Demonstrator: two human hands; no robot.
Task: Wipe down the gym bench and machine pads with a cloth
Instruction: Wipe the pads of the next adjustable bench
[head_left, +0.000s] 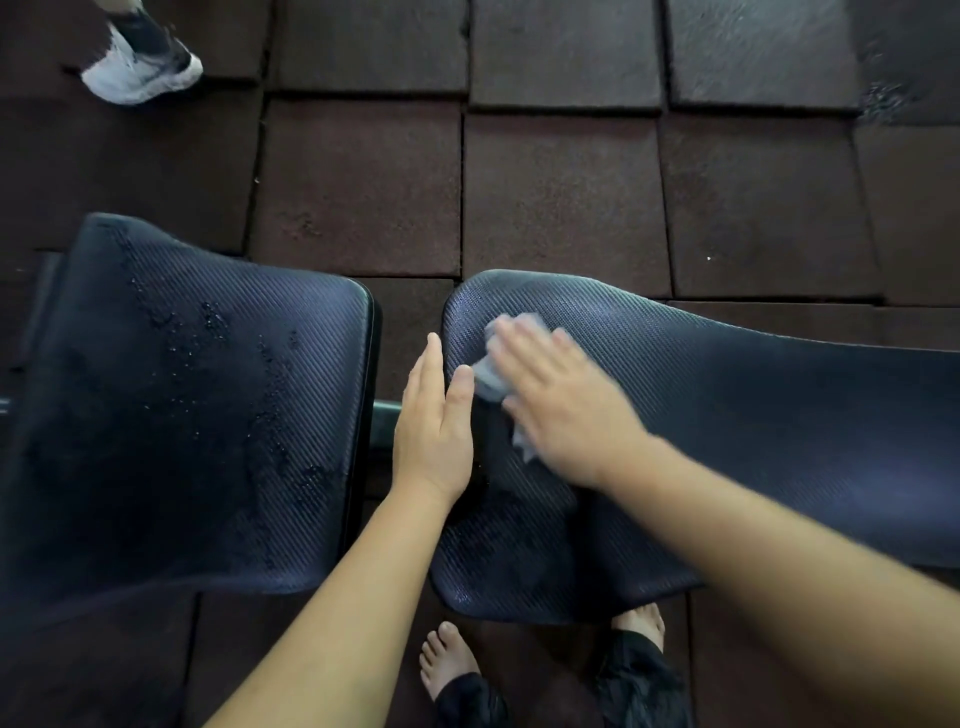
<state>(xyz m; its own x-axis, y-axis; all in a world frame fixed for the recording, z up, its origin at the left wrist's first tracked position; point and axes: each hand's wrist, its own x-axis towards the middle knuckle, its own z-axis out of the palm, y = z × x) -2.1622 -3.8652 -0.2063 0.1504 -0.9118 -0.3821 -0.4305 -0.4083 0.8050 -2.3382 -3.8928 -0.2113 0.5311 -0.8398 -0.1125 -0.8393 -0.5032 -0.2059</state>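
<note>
Two dark ribbed bench pads lie side by side with a gap between them. The left pad (182, 415) carries wet droplets. On the right pad (727, 415), near its left end, my right hand (566, 410) presses a small grey cloth (491, 376) flat with straight fingers; the hand is motion-blurred. My left hand (434, 426) rests with straight fingers against the left edge of the right pad, the thumb lying on top beside the cloth.
Dark rubber floor tiles (561, 197) surround the bench. Another person's white shoe (143, 65) stands at the far left. My bare feet (447, 660) are below the right pad. A dark frame bar (387, 415) shows in the gap between the pads.
</note>
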